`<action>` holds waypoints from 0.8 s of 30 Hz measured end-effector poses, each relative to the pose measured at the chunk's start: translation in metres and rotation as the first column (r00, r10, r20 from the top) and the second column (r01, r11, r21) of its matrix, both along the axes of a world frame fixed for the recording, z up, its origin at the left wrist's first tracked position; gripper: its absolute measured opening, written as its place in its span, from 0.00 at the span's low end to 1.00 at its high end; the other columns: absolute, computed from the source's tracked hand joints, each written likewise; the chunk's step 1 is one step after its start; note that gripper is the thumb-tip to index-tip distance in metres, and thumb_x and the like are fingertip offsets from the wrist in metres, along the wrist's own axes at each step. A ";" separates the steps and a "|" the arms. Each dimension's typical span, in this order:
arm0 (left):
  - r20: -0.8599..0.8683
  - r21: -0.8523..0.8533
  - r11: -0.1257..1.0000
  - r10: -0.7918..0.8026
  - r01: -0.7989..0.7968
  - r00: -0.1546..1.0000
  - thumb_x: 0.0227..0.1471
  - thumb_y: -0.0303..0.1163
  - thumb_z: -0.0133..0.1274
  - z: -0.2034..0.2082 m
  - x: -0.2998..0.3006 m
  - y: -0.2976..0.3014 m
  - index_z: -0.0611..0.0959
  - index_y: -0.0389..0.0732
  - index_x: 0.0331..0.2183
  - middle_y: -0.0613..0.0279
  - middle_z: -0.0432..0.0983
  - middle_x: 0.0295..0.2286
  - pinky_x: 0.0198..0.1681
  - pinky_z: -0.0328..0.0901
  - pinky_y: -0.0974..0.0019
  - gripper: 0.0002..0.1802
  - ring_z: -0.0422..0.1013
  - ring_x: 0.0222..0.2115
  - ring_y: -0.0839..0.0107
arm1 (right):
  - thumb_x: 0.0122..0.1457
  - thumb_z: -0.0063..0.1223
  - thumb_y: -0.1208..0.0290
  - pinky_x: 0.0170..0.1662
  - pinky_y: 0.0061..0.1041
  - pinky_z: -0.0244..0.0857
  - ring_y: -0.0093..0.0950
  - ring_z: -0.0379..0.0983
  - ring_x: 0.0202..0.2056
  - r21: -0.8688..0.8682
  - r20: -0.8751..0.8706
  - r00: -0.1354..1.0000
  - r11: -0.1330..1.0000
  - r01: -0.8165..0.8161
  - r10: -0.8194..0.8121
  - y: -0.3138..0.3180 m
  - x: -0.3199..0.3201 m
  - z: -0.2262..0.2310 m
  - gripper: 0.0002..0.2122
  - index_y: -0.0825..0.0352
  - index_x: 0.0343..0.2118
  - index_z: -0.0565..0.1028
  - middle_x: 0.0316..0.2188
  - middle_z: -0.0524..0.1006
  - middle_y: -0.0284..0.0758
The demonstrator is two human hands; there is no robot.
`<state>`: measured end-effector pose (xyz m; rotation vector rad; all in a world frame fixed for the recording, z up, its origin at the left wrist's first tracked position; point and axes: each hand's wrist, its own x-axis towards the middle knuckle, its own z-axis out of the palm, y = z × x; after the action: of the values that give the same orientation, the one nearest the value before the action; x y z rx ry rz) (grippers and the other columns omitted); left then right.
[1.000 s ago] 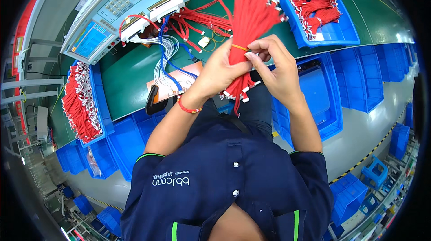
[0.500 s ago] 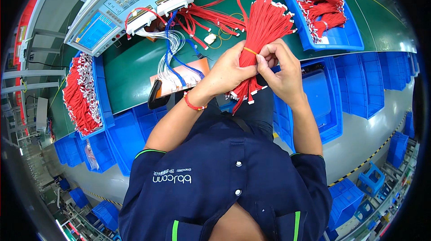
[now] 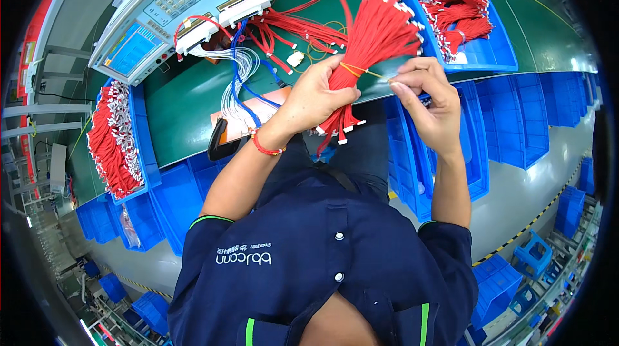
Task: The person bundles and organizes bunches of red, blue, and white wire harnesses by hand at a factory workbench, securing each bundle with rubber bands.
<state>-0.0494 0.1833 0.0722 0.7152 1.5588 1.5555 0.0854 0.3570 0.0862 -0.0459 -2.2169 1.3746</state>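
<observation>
My left hand (image 3: 316, 98) grips a thick bundle of red wires (image 3: 374, 43) with white end connectors, held over the near edge of the green table (image 3: 187, 120). A yellow rubber band (image 3: 353, 70) circles the bundle just above my fingers. My right hand (image 3: 429, 98) pinches the band's stretched end, pulled out to the right of the bundle. A red cord bracelet sits on my left wrist.
A grey tester with keypad and screen (image 3: 174, 4) stands at the back left, with red, blue and white leads (image 3: 284, 30) plugged in. Blue bins of red wire bundles sit at back right (image 3: 464, 17) and far left (image 3: 116, 139). More blue bins (image 3: 516, 114) stand below the table.
My right hand has drawn away to the right, stretching the yellow band out from the bundle. The bundle has tilted and risen a little in my left hand.
</observation>
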 end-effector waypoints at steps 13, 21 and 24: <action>-0.588 -0.342 0.875 -0.485 0.344 0.647 0.42 0.27 0.54 0.038 0.008 -0.039 0.75 0.32 0.34 0.45 0.75 0.26 0.34 0.67 0.53 0.14 0.74 0.31 0.48 | 0.57 0.58 0.79 0.23 0.11 0.52 0.09 0.60 0.21 -0.052 0.091 0.995 0.998 -0.024 0.028 0.048 0.002 0.034 0.03 0.72 0.32 0.79 0.19 0.72 0.23; -0.825 0.013 0.962 -0.145 0.274 0.546 0.38 0.26 0.58 0.041 0.026 -0.046 0.75 0.37 0.38 0.55 0.74 0.30 0.35 0.68 0.63 0.20 0.73 0.32 0.54 | 0.58 0.57 0.67 0.23 0.14 0.56 0.12 0.64 0.21 -0.765 0.324 0.705 0.613 -0.198 0.631 0.049 -0.023 -0.059 0.07 0.65 0.35 0.80 0.22 0.73 0.23; -0.270 0.013 0.998 -0.049 0.055 0.962 0.46 0.25 0.55 0.038 0.013 -0.048 0.77 0.36 0.37 0.63 0.75 0.29 0.32 0.66 0.70 0.13 0.72 0.29 0.77 | 0.54 0.59 0.72 0.24 0.15 0.59 0.13 0.64 0.19 -0.704 0.336 0.849 0.707 -0.060 0.407 0.020 0.025 -0.055 0.10 0.67 0.38 0.80 0.24 0.77 0.29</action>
<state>-0.0367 0.1358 0.1105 1.0059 1.7062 1.4847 0.1103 0.3773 0.0315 -0.4021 -1.9745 2.5029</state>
